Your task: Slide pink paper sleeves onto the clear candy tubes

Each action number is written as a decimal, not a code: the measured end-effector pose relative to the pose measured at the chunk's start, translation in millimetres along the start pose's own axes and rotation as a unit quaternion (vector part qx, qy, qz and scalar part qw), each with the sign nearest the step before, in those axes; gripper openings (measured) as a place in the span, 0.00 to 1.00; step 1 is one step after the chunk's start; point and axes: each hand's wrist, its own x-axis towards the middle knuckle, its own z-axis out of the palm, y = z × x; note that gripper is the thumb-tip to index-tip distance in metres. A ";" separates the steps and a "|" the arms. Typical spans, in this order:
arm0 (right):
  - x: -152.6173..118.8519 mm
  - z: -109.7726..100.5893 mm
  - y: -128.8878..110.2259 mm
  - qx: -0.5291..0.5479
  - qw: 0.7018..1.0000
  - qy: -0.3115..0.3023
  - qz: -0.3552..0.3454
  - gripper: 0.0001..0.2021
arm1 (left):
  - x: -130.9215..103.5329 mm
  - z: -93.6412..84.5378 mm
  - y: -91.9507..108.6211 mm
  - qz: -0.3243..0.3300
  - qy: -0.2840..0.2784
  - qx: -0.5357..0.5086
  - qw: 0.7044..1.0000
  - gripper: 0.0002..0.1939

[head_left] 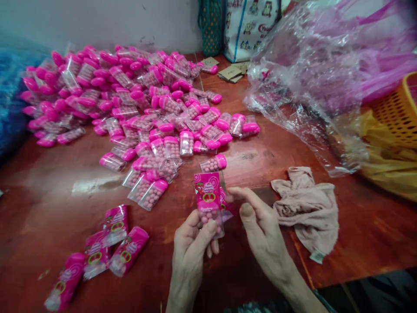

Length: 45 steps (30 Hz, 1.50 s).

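My left hand (194, 245) is closed around the lower part of a small clear candy box (211, 217) filled with pink candy balls. A printed pink sleeve (207, 190) covers its upper part. Behind it, another bit of pink printed wrap shows at the right edge, mostly hidden. Just to the right is my right hand (260, 230), thumb and index finger apart, the index fingertip close to that wrap; whether it touches I cannot tell. One unsleeved candy box (213, 163) lies right beyond the held one. Several boxes in printed sleeves (129, 251) lie at the lower left.
A large heap of pink-capped candy boxes (130, 95) spreads over the red-brown table (156, 243). A crumpled pale cloth (308, 208) lies at right. Beyond are clear plastic bags (302, 87), an orange basket (395, 115), brown cards (230, 73) and a printed bag (250, 30).
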 end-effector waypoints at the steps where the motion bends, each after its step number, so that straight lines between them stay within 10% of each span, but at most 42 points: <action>1: 2.9 -0.8 -3.4 0.048 0.998 -0.015 0.038 0.12 | -0.7 0.3 0.0 0.001 -0.009 0.018 1.000 0.05; 8: 5.2 18.0 -8.9 0.269 0.922 -0.098 0.260 0.13 | -4.4 2.5 -1.5 0.006 -0.037 0.095 0.995 0.07; 18: -1.5 16.5 -6.9 0.095 0.983 -0.023 0.158 0.05 | 4.8 -4.6 2.9 0.007 -0.004 -0.004 1.000 0.13; 25: -0.6 4.7 -18.6 0.022 0.978 -0.139 0.156 0.03 | 1.3 5.5 12.1 0.040 0.030 -0.089 0.995 0.13; 31: -15.6 11.8 -14.7 0.097 0.958 -0.205 0.173 0.08 | 11.9 6.6 16.4 -0.044 0.058 -0.225 0.972 0.13; 38: -25.6 17.2 -13.5 0.051 0.983 -0.130 0.116 0.10 | 9.4 9.2 11.8 -0.038 0.014 -0.222 0.974 0.09; 45: -15.3 14.6 -8.8 0.201 0.942 -0.134 0.233 0.07 | 5.6 11.1 -1.9 -0.061 -0.046 -0.231 0.970 0.10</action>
